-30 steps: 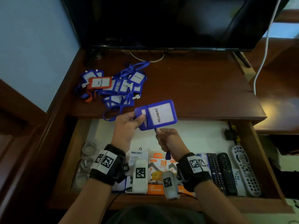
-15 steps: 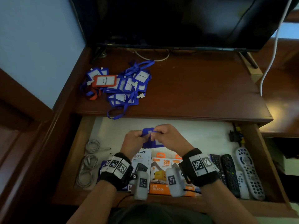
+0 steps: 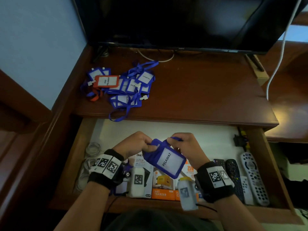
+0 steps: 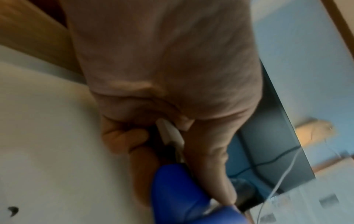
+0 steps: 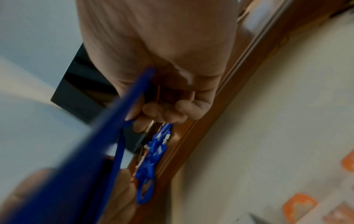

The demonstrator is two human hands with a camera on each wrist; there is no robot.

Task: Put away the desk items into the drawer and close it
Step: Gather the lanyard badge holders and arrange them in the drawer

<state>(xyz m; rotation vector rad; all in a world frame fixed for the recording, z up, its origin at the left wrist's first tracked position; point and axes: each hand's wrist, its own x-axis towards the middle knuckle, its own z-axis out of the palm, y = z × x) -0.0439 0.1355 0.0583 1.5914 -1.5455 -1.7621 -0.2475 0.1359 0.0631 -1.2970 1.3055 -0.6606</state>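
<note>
A blue badge holder (image 3: 166, 160) labelled PELAWAT hangs tilted above the open drawer (image 3: 186, 135), held between both hands. My left hand (image 3: 139, 145) pinches its blue lanyard and white clip (image 4: 169, 133) at the holder's top left. My right hand (image 3: 185, 145) grips the lanyard strap (image 5: 132, 98) at the top right, fingers curled. A pile of blue badge holders (image 3: 131, 85) with one orange holder (image 3: 106, 81) lies on the desk top (image 3: 200, 92), back left.
In the drawer lie charger boxes (image 3: 162, 185) at the front, several remote controls (image 3: 250, 177) at the right and coiled white cables (image 3: 92, 149) at the left. A dark TV screen (image 3: 166, 22) stands at the back. A white cable (image 3: 280, 52) hangs at the right.
The badge holder came down from desk-edge height into the drawer opening. Half a second ago the hands bunched it between them; now it hangs face-up with its label showing.
</note>
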